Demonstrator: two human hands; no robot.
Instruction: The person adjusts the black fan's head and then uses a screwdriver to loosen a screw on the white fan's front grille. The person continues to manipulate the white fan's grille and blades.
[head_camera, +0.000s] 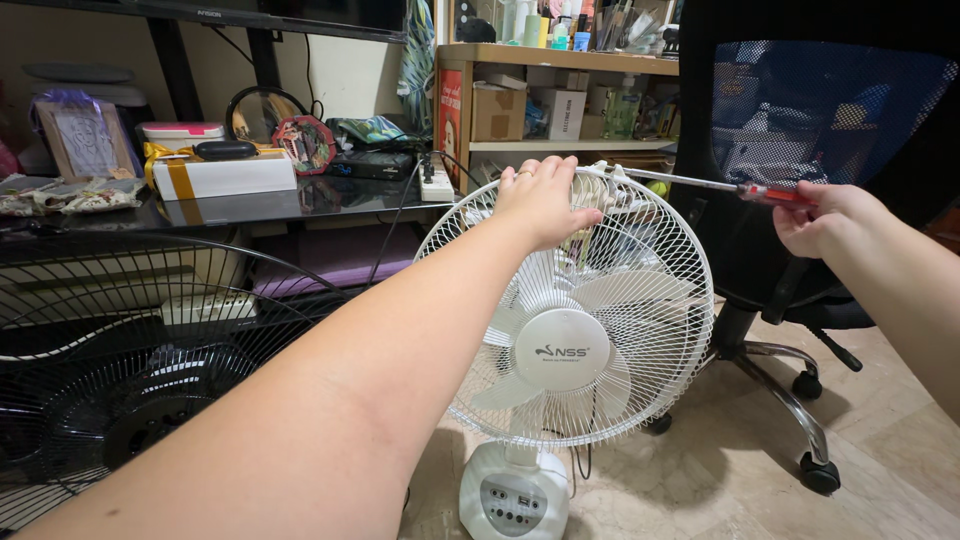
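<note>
On a beige tiled floor beside a black office chair, the left hand grips the white fan guard's top rim while the right hand is closed around a red-handled screwdriver reaching that rim.

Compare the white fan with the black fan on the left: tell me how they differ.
The white fan stands upright on the floor in full view; the black fan is cut off by the frame edge. The left hand grips the white fan's top rim while the right hand holds a red-handled screwdriver to it; nobody touches the black fan. Both have round wire grilles.
</note>
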